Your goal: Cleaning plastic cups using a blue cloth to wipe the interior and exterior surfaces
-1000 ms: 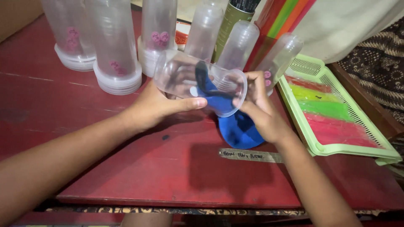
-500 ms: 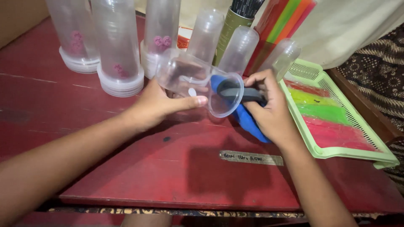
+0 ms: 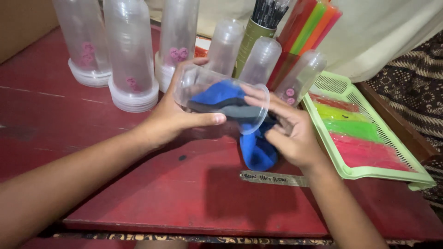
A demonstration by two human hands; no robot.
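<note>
My left hand (image 3: 173,121) grips a clear plastic cup (image 3: 198,85) lying on its side above the red table, mouth turned to the right. My right hand (image 3: 288,131) holds a blue and dark grey cloth (image 3: 256,150). Part of the cloth is pushed inside the cup, with my right fingers at the cup's rim. The rest of the cloth hangs down below my right palm, just above the table.
Stacks of clear plastic cups (image 3: 130,50) stand upside down at the back of the red table (image 3: 138,193). A green tray (image 3: 369,133) with coloured sheets lies at the right. A tin of pens (image 3: 258,27) and coloured tubes (image 3: 309,27) stand behind. A paper strip (image 3: 274,178) lies near the front.
My right hand has pushed the cloth further into the cup. The cup's mouth has turned more to the right, and both hands sit slightly higher in view.
</note>
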